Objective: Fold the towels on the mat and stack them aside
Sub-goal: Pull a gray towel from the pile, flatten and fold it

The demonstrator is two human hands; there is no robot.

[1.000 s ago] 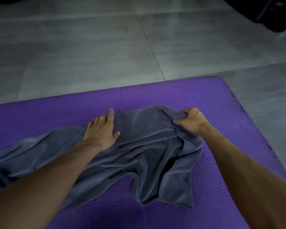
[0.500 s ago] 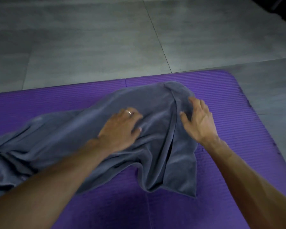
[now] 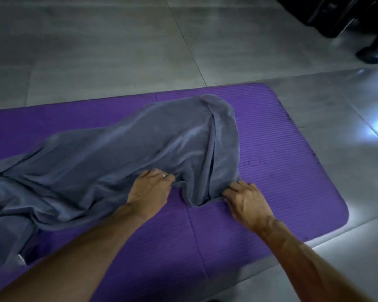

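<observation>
grey tiles, purple mat, one rumpled towel

grey floor tiles (image 3: 118, 51) surround a purple ribbed mat (image 3: 282, 149) lying across the lower half of the view. a grey towel (image 3: 140, 149) is spread unevenly over the mat, bunched and wrinkled, trailing off toward the left edge. the left hand (image 3: 150, 189) has its fingers curled into the towel's near edge, gripping a fold; a ring shows on one finger. the right hand (image 3: 246, 198) pinches the towel's near right corner, fingers curled around the cloth where it meets the mat. dark furniture (image 3: 347, 16) stands at the top right.
</observation>
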